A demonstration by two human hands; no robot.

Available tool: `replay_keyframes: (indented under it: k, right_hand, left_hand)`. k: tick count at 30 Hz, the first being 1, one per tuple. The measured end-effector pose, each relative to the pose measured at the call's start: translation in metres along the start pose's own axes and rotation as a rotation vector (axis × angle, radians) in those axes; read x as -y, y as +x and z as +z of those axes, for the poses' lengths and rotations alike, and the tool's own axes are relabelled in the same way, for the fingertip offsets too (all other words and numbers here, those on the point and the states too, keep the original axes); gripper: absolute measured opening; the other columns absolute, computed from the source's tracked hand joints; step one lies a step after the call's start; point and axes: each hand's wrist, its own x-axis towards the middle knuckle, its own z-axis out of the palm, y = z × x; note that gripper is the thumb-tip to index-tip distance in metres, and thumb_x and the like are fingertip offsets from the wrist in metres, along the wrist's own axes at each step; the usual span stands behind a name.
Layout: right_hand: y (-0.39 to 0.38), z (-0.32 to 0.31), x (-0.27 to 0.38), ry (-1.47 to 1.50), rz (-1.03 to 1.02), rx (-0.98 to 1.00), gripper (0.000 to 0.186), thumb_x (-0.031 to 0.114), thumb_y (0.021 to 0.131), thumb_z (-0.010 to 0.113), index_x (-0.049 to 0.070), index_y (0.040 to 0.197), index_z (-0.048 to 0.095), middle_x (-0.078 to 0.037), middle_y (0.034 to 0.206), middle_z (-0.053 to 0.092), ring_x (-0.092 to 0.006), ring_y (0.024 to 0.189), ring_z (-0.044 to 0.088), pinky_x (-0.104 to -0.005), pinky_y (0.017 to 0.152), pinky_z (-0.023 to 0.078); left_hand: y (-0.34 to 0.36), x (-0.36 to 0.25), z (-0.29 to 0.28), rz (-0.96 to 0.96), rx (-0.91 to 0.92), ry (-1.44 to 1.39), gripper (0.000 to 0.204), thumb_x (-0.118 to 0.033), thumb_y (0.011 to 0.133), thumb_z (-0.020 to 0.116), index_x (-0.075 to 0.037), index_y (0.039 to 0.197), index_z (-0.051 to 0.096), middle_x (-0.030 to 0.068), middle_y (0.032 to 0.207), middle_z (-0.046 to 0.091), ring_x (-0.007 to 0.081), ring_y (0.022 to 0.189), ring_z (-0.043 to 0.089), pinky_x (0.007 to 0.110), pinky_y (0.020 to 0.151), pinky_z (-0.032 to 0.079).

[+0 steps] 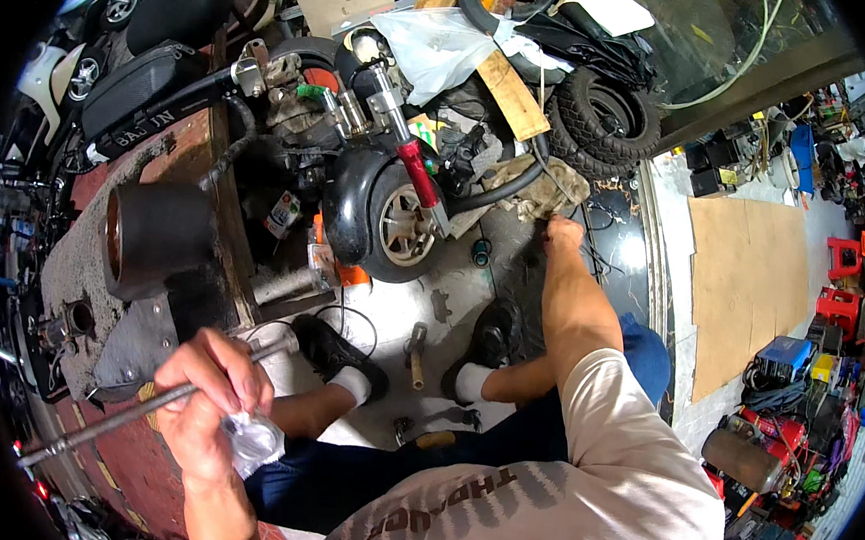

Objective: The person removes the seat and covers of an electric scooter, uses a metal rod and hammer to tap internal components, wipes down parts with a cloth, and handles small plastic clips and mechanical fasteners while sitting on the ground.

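My left hand (211,400) is raised at the lower left, fingers wrapped round a long metal rod (110,428) that slants up to the right. A crumpled piece of clear plastic (254,440) hangs at the same hand, below the fingers. My right hand (562,236) reaches forward to the floor with its fingers curled, right at the edge of a dirty beige rag (538,189). What those fingers hold, if anything, is hidden. Left of it stands a small wheel (403,226) with a black fender (352,202) and a red shock absorber (417,174).
Between my feet lies a hammer-like tool (417,354). Knobby tyres (608,122) are stacked beyond the rag, beside a wooden board (513,95). A dark metal cylinder (159,241) sits on the bench at left. Flat cardboard (747,292) covers floor at right, near red stools (842,259).
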Motion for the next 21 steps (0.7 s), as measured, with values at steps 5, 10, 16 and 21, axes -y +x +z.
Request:
replay_keyframes:
  k: [5,10,16,21]
  right_hand:
    - [-0.009,0.0,0.017,-0.237,-0.208,-0.071,0.054,0.043,0.08,0.077,0.007,0.121,0.074,-0.02,0.127,0.071,-0.0336,0.121,0.067,-0.0434,0.104,0.051]
    - [-0.027,-0.009,0.034,0.567,-0.053,-0.099,0.034,0.027,0.083,0.066,0.003,0.105,0.076,-0.016,0.11,0.074,-0.0348,0.099,0.068,-0.0459,0.091,0.052]
    - [-0.11,-0.139,0.122,1.562,-0.114,0.561,0.038,0.026,0.093,0.042,0.001,0.112,0.064,-0.017,0.117,0.068,-0.033,0.112,0.064,-0.0536,0.105,0.048]
    - [-0.279,-0.276,0.188,1.513,-0.681,0.991,0.029,0.024,0.102,0.049,0.002,0.11,0.065,-0.011,0.109,0.071,-0.0304,0.106,0.067,-0.0513,0.1,0.051]
  left_hand:
    - [0.0,0.007,0.0,-0.087,-0.047,0.044,0.038,-0.029,0.094,0.076,-0.004,0.075,0.054,0.0098,0.075,0.053,0.0136,0.057,0.048,0.029,0.048,0.046]
    - [0.003,0.0,0.01,-0.076,-0.028,0.071,0.037,-0.025,0.095,0.075,-0.003,0.072,0.055,0.0111,0.071,0.054,0.0145,0.057,0.047,0.03,0.048,0.047]
    - [-0.007,-0.015,0.004,-0.068,0.072,0.022,0.016,0.002,0.089,0.057,0.001,0.073,0.061,0.0152,0.078,0.062,0.0188,0.067,0.058,0.03,0.059,0.047]
    - [-0.02,-0.02,-0.01,-0.044,0.109,-0.035,0.017,0.012,0.08,0.046,0.002,0.075,0.06,0.0146,0.081,0.062,0.0181,0.07,0.055,0.032,0.065,0.047]
